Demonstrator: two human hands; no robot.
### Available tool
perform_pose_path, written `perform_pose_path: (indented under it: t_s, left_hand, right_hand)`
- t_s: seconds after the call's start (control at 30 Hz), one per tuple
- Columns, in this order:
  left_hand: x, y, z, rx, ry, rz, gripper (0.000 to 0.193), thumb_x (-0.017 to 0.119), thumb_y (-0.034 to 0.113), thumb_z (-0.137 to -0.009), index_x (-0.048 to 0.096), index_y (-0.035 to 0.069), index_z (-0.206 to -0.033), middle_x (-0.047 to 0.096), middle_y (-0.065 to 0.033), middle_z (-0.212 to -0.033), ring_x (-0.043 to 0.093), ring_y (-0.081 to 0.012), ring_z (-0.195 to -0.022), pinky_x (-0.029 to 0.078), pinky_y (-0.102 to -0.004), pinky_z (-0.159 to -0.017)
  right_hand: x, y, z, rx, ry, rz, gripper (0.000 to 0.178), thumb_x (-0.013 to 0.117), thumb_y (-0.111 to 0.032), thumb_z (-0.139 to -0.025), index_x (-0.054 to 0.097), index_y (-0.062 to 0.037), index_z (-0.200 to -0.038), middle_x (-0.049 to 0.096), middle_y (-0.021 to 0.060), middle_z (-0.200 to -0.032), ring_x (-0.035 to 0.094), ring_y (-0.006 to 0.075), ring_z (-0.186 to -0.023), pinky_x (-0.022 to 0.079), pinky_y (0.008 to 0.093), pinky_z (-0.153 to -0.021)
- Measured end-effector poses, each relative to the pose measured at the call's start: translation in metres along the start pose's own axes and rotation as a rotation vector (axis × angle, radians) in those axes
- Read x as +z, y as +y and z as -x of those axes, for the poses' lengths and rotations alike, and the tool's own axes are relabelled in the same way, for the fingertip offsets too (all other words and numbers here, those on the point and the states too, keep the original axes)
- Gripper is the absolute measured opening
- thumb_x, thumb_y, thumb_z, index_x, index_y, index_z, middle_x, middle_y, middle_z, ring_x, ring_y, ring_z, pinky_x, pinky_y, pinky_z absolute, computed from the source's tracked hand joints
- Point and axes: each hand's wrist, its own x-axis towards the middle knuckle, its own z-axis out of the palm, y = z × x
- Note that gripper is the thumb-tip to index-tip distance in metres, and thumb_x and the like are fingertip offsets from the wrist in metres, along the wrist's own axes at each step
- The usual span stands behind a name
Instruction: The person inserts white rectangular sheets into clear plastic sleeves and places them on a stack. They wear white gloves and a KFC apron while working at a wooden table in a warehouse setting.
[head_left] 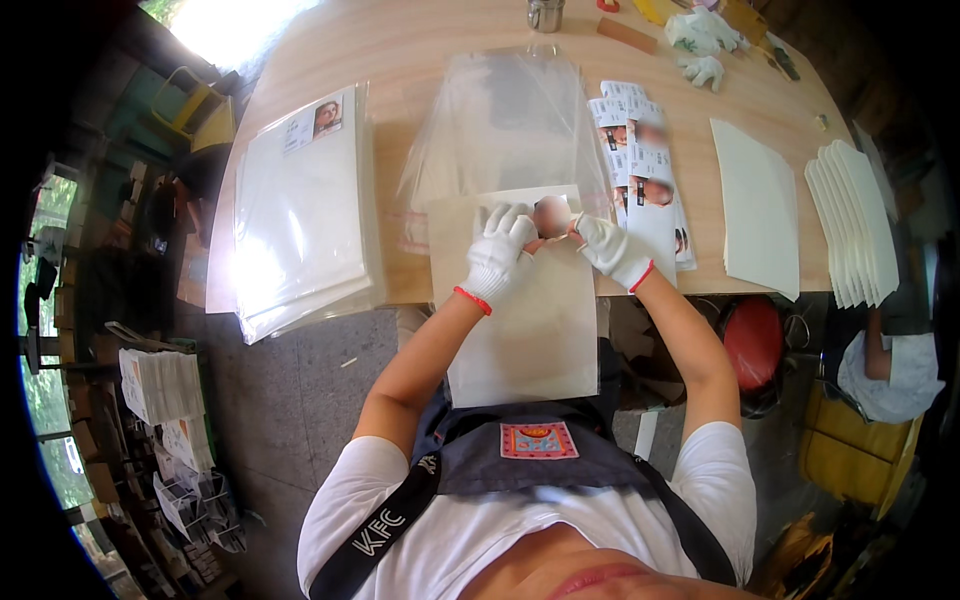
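A cream sheet (pixel 525 330) lies in front of me, its near end reaching past the table edge over my apron. At its far end is a small printed label (pixel 551 216) with a picture on it. My left hand (pixel 499 246), in a white glove with a red cuff, has its thumb and fingertips at the label's left edge. My right hand (pixel 611 250), gloved the same way, pinches the label's right edge. Whether the label touches the sheet, I cannot tell. Beyond the hands, clear plastic sleeves (pixel 510 120) lie in a loose pile.
A stack of filled clear sleeves (pixel 300 210) stands left. Printed label strips (pixel 650 165) lie right of the pile, then white sheets (pixel 755 210) and fanned white boards (pixel 850 220). Spare gloves (pixel 703 72) and a metal cup (pixel 545 14) are at the back. A red stool (pixel 752 343) stands below.
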Motion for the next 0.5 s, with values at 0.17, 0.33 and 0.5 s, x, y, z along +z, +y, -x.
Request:
perform_pose_path:
  t_s: [0.17,0.33,0.5]
  left_hand:
    - [0.011,-0.020,0.009,-0.097,-0.090,-0.046,0.042,0.060,0.026,-0.086,0.049,0.015,-0.125,0.038,-0.0088,-0.140,0.033,-0.0309,-0.131,0.035,-0.0412,-0.102]
    - [0.023,-0.025,0.011,-0.070,-0.098,-0.212,0.045,0.058,0.030,-0.087,0.047,0.023,-0.130,0.031,-0.0074,-0.146,0.029,-0.0284,-0.134,0.047,-0.0382,-0.090]
    - [0.012,-0.018,0.010,-0.216,-0.231,-0.122,0.049,0.055,0.030,-0.089,0.040,0.027,-0.136,0.027,-0.0081,-0.149,0.026,-0.0293,-0.136,0.035,-0.0370,-0.103]
  right_hand:
    - [-0.003,-0.007,0.001,-0.184,0.058,0.209,0.021,0.056,-0.006,-0.080,0.051,-0.0044,-0.100,0.061,0.0141,-0.092,0.060,0.0320,-0.089,0.049,0.0380,-0.076]
    - [0.000,-0.003,0.012,-0.114,0.031,0.366,0.025,0.060,-0.019,-0.081,0.055,-0.0055,-0.102,0.060,0.0090,-0.106,0.059,0.0270,-0.098,0.049,0.0372,-0.083]
    - [-0.020,-0.048,-0.009,0.196,0.042,0.389,0.029,0.059,-0.025,-0.084,0.059,-0.0051,-0.105,0.060,0.0091,-0.110,0.058,0.0278,-0.100,0.048,0.0377,-0.083]
